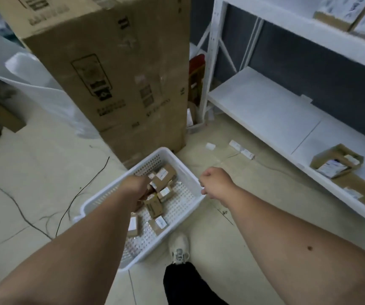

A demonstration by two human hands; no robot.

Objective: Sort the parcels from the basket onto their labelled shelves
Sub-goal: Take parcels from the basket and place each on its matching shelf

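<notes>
Down among parcels (155, 194), left hand (136, 187) fingers hidden.

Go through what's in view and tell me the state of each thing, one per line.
White perforated plastic basket: on the floor, still holding several parcels.
Small brown cardboard parcels: lying jumbled in the basket.
Left hand: down in the basket among the parcels; grip hidden.
Right hand: fingers curled at the basket's rim.
White metal shelf unit: lowest shelf partly filled, with parcels on it.
Large brown cardboard box: standing upright behind the basket.
</notes>
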